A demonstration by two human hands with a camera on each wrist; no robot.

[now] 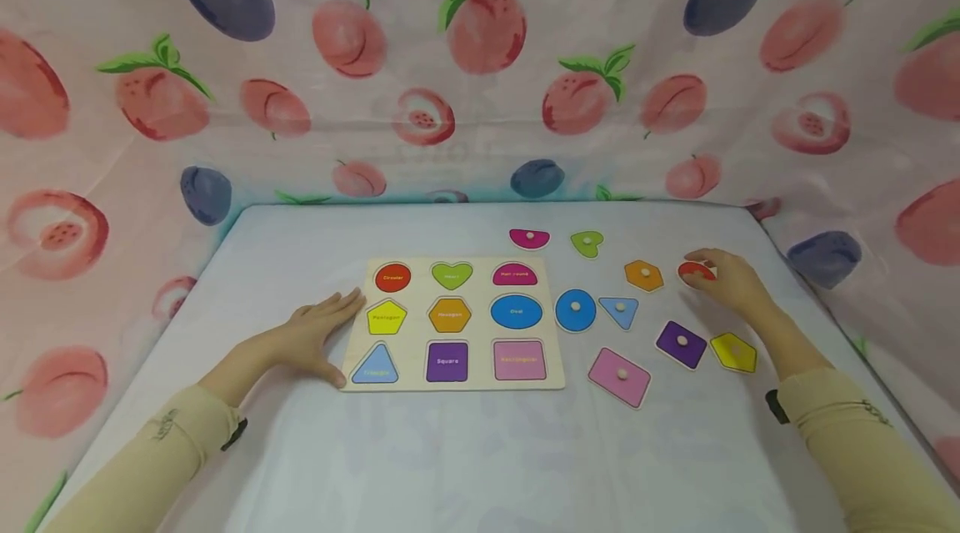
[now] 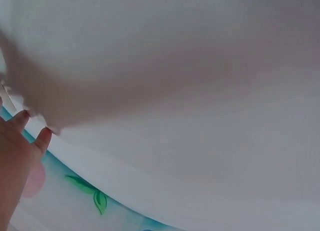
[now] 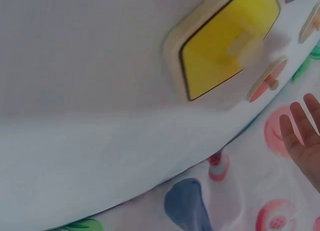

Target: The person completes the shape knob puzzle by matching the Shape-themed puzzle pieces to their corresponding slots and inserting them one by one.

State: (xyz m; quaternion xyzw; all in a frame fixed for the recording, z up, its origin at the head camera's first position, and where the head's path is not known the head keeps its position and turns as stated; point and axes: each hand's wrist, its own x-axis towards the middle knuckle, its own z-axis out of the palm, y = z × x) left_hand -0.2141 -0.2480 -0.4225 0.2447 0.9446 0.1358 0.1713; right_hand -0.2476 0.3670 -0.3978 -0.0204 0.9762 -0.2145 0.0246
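Seen whole only from the head: wooden board point(image 1: 482, 326) on the pale tabletop point(image 1: 420, 466), with left hand point(image 1: 311, 341) spread wide at the nine o'clock edge; right hand point(image 1: 731, 283) well away toward three o'clock, fingers and thumb about a red piece point(image 1: 697, 269). Cannot tell from there whether touching. Seen from the right wrist: straight, parted fingers just beside that same red piece, and, up close, the thick edge of a yellow pentagon point(image 1: 744, 359). From the left wrist, mostly bare tabletop, with fingertips toward nine o'clock.

Counted: two hands; one board bearing nine printed shapes; nine loose pieces between the board's one and four o'clock, namely one red, one yellow pentagon, one magenta half-round point(image 1: 536, 243), one green heart point(image 1: 592, 249), one orange hexagon point(image 1: 636, 281), one blue round point(image 1: 575, 320), one blue triangle point(image 1: 621, 317), one purple square point(image 1: 693, 352), one pink rectangle point(image 1: 630, 389).
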